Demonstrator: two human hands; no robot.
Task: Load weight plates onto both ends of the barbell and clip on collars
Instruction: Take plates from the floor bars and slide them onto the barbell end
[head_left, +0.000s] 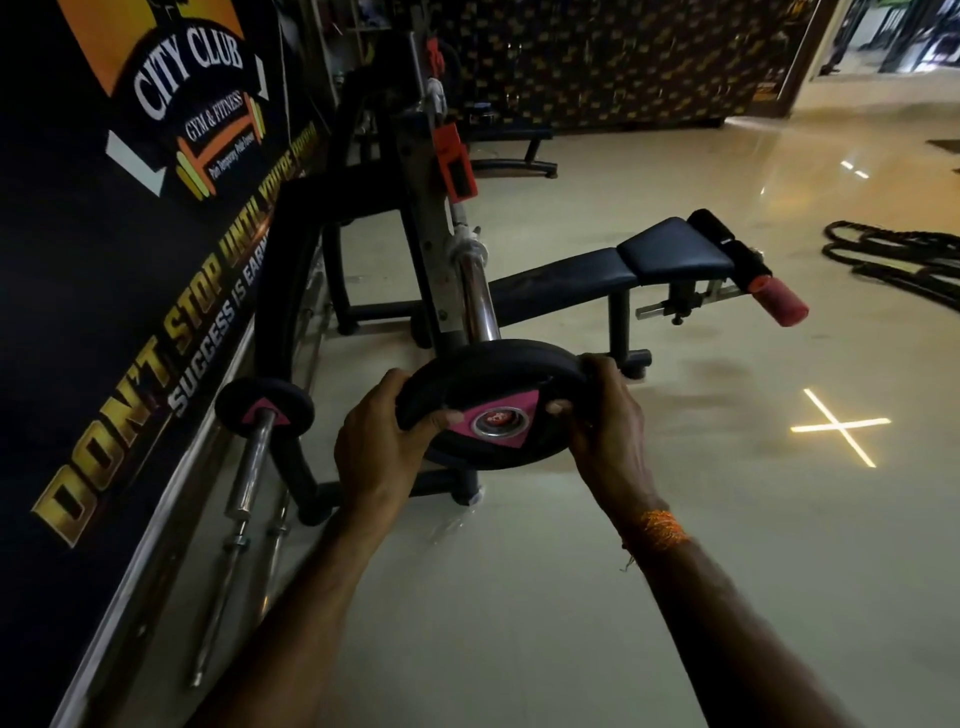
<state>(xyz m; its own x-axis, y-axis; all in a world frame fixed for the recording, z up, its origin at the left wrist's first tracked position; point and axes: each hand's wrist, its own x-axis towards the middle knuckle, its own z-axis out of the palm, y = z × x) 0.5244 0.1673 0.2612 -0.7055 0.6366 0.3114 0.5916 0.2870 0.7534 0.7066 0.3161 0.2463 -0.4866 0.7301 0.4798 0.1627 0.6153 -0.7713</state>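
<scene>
Hands were wrapped around a round black weight plate with a pink triangle mark (493, 410), one on each side. The left hand (382, 436) was closed on the near left rim, and the right hand (605, 410) was closed on the right rim, with fingers curled over the edge. The plate was held flat-faced toward the camera, right at the near end of the shiny silver barbell sleeve (475, 299), which rested on the dark metal bench rack (415, 218). The bar's tip seemed to be in the middle hole, but how far on the plate was could not be told. To do this step well, the plate should be kept straight, not tipped, and pushed evenly with both hands until it stops at the inner ring. Collars could not be seen anywhere. A black padded bench (613, 265) stood beyond the bar. A smaller bar with a small black plate (265, 408) leaned beside the dark wall banner with gold letters (130, 312). The pale shiny floor (675, 519) looked smooth and could be slippery, and thick black ropes (893, 260) lay far to the right.
</scene>
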